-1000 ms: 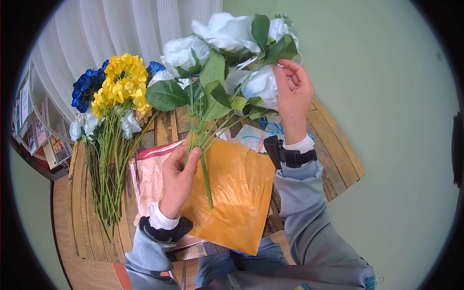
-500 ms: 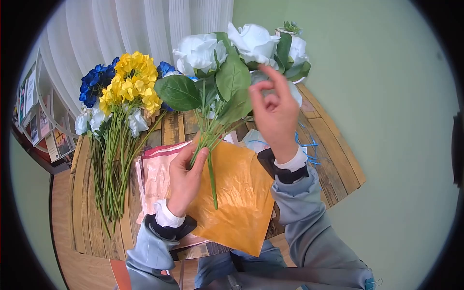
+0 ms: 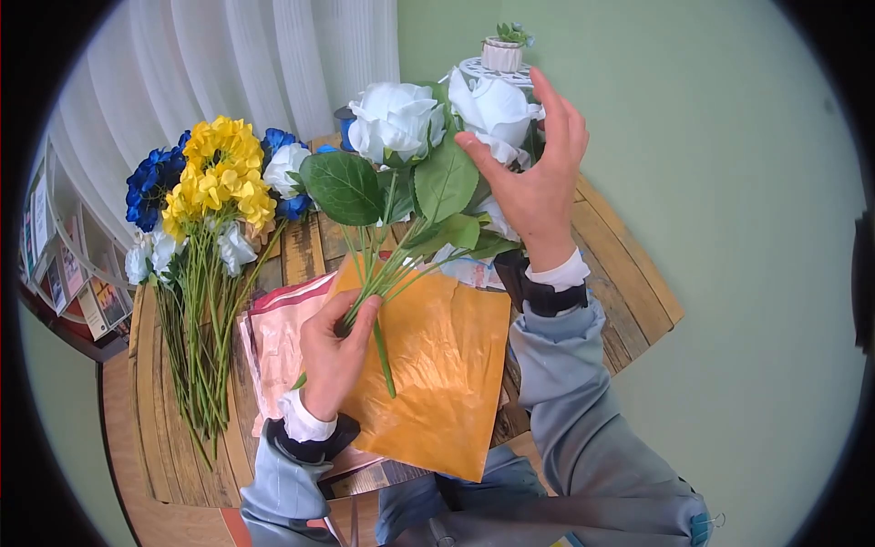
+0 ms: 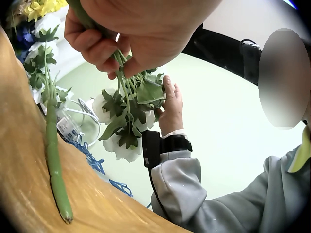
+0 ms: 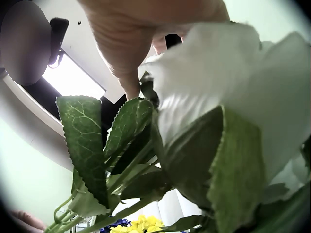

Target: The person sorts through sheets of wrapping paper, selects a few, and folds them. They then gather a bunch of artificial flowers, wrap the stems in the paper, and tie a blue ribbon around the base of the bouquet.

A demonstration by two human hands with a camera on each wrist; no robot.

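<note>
My left hand [image 3: 335, 356] grips the gathered green stems [image 3: 371, 273] of a bunch of white roses above an orange paper sheet [image 3: 428, 365]. One thick stem [image 3: 383, 360] points down below the fingers. Spread wide, my right hand [image 3: 544, 187] is at the right-hand rose [image 3: 492, 108], its thumb near the leaves; whether it touches the petals is unclear. Another white rose [image 3: 394, 123] stands to its left above large leaves [image 3: 342, 187]. In the right wrist view, the right hand [image 5: 160, 24] reaches over a large white bloom [image 5: 214, 77].
Yellow flowers [image 3: 223, 169], blue flowers [image 3: 150, 187] and small white ones lie with long stems on the wooden table's left side. Pink sheets [image 3: 278, 342] lie under the orange one. A small potted plant [image 3: 503, 53] stands at the back, and blue ribbon [image 4: 92, 162] lies beyond the orange paper.
My right hand has left the leaves where its fingers were bent and is now spread at the right-hand rose. The blooms sit slightly lower in view. My left hand keeps hold of the stems.
</note>
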